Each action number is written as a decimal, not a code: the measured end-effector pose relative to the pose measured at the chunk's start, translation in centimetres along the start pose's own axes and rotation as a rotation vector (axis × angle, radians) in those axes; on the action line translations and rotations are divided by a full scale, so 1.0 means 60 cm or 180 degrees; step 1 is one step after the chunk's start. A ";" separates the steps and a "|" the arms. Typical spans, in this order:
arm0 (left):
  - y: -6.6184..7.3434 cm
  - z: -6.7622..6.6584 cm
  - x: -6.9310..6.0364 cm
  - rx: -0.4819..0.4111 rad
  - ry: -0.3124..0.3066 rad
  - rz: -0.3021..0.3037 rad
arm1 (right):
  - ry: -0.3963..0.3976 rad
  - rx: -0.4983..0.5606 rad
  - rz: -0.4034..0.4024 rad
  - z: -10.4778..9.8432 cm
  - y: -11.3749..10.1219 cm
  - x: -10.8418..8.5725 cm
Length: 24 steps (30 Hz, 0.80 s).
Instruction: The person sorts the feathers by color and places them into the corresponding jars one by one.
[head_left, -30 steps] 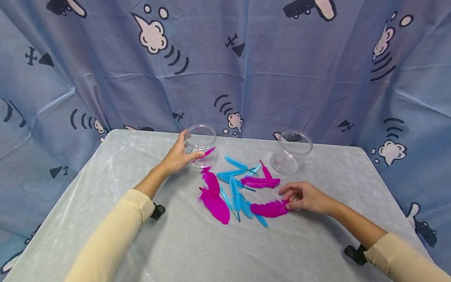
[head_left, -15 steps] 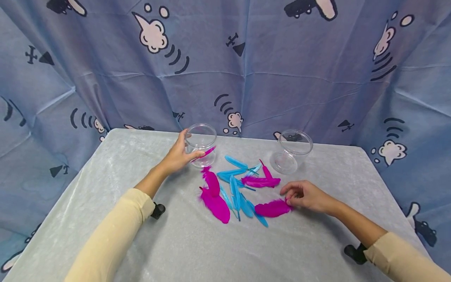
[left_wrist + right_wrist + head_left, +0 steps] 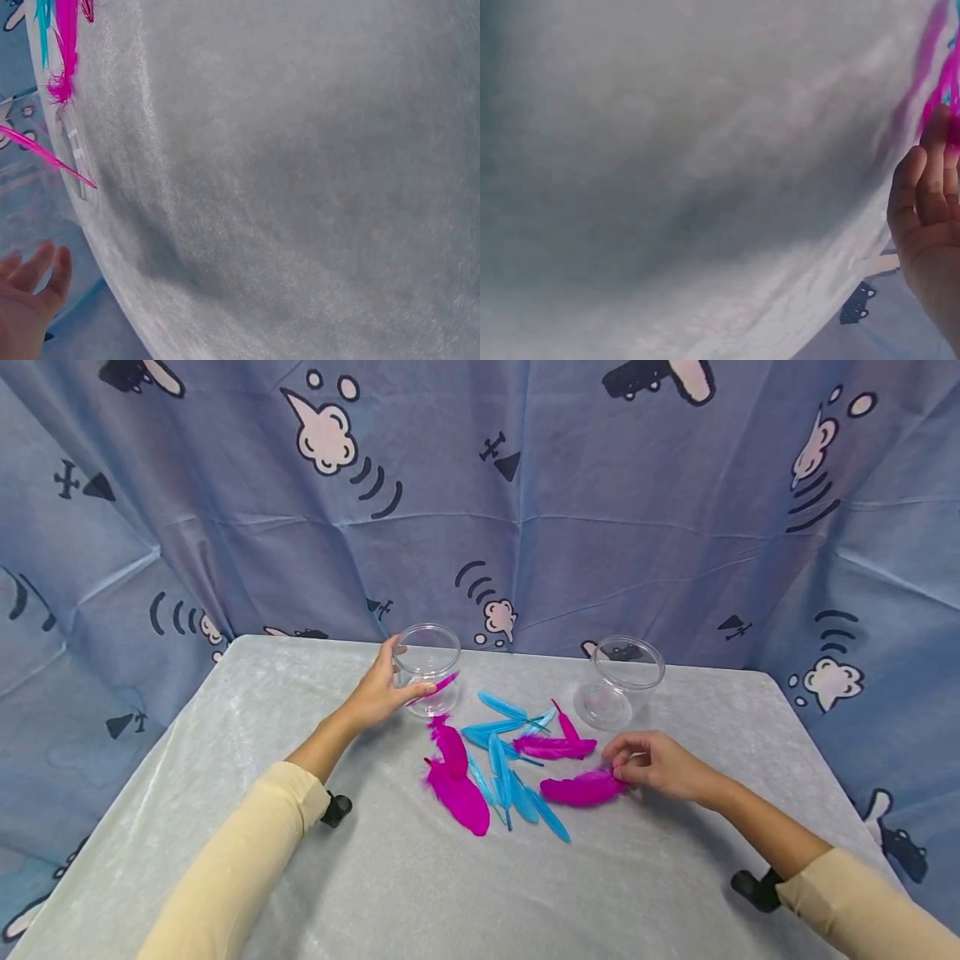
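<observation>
My left hand (image 3: 382, 692) grips the side of a clear round cup (image 3: 427, 650), fingers behind it and thumb in front. A thin magenta feather (image 3: 447, 682) slants at that cup by the thumb; the left wrist view shows the feather (image 3: 34, 146) beside the clear wall. My right hand (image 3: 663, 768) pinches the end of a magenta feather (image 3: 581, 789) between thumb and fingertips, its vane pointing left. In the right wrist view the hand (image 3: 930, 210) is at the right edge, with magenta by its fingertips.
Blue feathers (image 3: 501, 768) lie in the middle of the grey-covered table (image 3: 450, 902). Magenta feathers lie left of them (image 3: 461, 802) and behind (image 3: 555, 748). A second clear cup (image 3: 606, 706) stands behind my right hand. A patterned blue curtain (image 3: 435, 468) hangs behind the table.
My right hand has moved slightly away from me and to the right, and the magenta feather moved with it, uncovering more of a blue feather. My left hand and its cup have stayed put.
</observation>
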<state>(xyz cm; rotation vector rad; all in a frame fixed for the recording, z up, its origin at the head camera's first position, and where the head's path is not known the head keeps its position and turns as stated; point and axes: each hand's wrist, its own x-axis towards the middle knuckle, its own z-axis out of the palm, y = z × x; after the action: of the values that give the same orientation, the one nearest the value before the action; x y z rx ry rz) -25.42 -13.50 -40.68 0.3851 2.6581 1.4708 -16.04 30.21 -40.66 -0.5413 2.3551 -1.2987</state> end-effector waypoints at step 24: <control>0.002 0.001 0.000 -0.0013 -0.0037 -0.0111 | 0.0766 -0.0146 -0.0038 -0.035 -0.104 0.040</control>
<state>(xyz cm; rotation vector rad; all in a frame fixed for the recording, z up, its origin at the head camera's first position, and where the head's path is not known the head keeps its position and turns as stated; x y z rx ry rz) -25.38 -13.42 -40.61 0.3443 2.6386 1.4593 -18.24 27.39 -34.67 -0.4340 2.5848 -1.3863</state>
